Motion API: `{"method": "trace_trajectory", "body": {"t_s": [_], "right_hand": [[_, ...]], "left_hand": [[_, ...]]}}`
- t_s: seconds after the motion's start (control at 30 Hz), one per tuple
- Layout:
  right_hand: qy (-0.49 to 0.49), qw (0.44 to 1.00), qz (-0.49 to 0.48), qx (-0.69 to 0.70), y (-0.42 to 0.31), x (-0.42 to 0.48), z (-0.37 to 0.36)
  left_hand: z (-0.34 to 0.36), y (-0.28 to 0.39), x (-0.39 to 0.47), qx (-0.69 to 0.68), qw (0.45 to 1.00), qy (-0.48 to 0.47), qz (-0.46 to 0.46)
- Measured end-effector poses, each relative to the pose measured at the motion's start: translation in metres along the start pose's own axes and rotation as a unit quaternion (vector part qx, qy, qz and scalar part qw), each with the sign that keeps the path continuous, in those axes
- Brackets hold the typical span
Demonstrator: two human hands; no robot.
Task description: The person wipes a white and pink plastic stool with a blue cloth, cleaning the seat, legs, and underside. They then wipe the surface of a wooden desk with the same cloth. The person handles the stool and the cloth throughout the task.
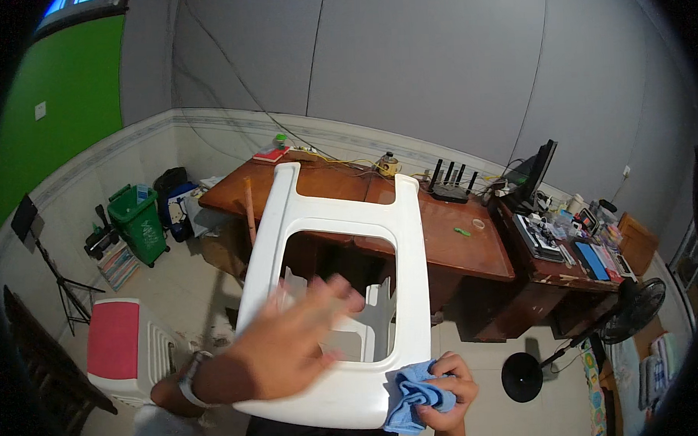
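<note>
A white plastic stool frame (413, 262) with a large rectangular opening is right before me, its legs pointing away towards the wall. My right hand (452, 393) grips a crumpled blue cloth (416, 395) against the frame's near right corner. Blurred by motion, my left hand (289, 335) hovers in front of the opening with fingers spread and nothing in it. A watch or bracelet (189, 385) circles the left wrist. Part of the frame's left side is hidden behind that hand and forearm.
Beyond the frame stands a brown wooden desk (465, 254) with a black router (449, 191). A cluttered side desk (550, 271) and a black fan (632, 312) are on the right. At left are a white and red plastic stool (114, 341), a green bin (136, 219) and a tripod stand (54, 271).
</note>
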State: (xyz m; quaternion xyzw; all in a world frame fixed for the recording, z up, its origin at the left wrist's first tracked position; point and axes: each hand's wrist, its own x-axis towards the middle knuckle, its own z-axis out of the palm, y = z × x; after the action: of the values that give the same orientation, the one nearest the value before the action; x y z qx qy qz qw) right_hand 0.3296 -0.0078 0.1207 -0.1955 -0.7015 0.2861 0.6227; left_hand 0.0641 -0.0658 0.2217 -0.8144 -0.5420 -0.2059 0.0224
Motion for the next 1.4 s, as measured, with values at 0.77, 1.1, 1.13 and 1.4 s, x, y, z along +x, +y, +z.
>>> {"method": "trace_trajectory", "body": {"t_s": [0.77, 1.1, 1.13, 1.4], "right_hand": [[-0.321, 0.913, -0.079, -0.241, -0.142, 0.007, 0.134], [-0.168, 0.972, -0.075, -0.146, -0.107, 0.038, 0.086], [-0.093, 0.975, -0.070, -0.189, -0.096, 0.049, 0.070], [-0.028, 0.955, 0.033, -0.293, 0.020, 0.094, 0.033]], "left_hand": [[0.054, 0.042, 0.031, 0.037, 0.979, -0.063, 0.193], [0.043, 0.002, -0.021, -0.200, 0.964, -0.080, 0.158], [0.041, 0.003, -0.024, -0.208, 0.955, -0.096, 0.191], [0.046, 0.008, -0.013, 0.048, 0.976, 0.003, 0.214]]}}
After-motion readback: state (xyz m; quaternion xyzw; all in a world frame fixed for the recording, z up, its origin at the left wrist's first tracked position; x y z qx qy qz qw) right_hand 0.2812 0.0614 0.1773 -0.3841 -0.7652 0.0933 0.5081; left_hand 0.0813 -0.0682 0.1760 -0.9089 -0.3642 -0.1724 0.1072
